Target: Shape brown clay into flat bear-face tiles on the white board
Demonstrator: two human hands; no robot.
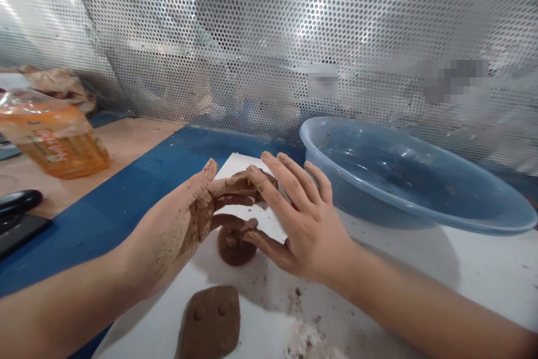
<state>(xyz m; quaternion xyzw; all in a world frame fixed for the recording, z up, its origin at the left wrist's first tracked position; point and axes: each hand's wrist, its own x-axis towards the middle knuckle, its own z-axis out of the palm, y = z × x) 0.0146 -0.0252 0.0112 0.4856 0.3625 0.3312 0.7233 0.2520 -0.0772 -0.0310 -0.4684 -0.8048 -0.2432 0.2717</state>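
Note:
My left hand [202, 210], smeared with brown clay, is curled with its fingers under a white sheet of paper [269, 223] and around a lump of clay on it. My right hand [300, 219] has its fingers spread across the top of the same paper, thumb under its near edge. A small round clay ball [233, 247] sits on the white board [420, 269] just below both hands. A flat clay slab [210, 322] with two dents lies nearer to me on the board.
A blue plastic basin [420, 180] stands at the right behind the hands. A perforated metal screen [269, 40] closes the back. An orange-tinted plastic container [54, 138] and a black tool [19, 202] lie at the left on the blue table [126, 191].

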